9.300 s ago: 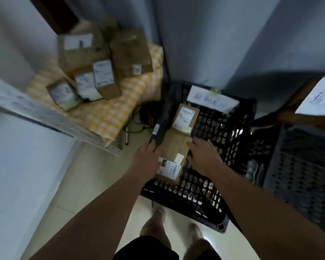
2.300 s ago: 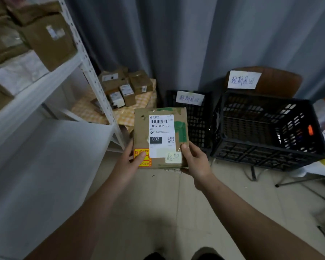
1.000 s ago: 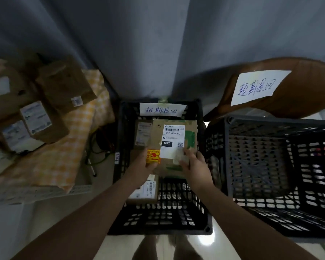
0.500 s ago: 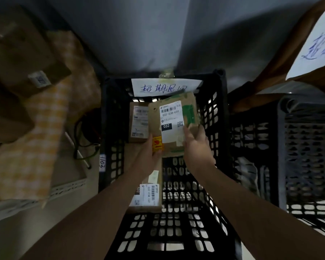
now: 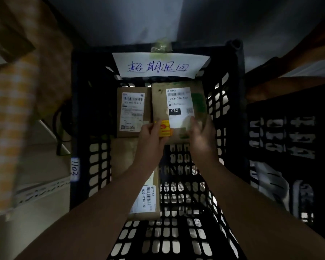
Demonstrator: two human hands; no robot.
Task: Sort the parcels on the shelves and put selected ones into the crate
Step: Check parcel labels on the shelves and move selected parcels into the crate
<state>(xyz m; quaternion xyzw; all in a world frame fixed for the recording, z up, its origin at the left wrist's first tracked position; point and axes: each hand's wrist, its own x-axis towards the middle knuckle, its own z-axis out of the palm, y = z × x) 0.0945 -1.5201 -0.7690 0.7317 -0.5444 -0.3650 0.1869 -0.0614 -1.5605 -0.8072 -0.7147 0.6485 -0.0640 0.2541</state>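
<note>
Fingers of both hands were wrapped round the near edge of the parcel, left hand at one corner, right hand at the other. It was held deep in the crate, far right, just beside a second parcel.

A black crate stands on the pale floor, with a second crate just beside it on the right. On the black crate's bottom lie a small box at the far left and a long box nearer, along the left wall. A third parcel is at the far right; whether it rests on the bottom cannot be told.
</note>
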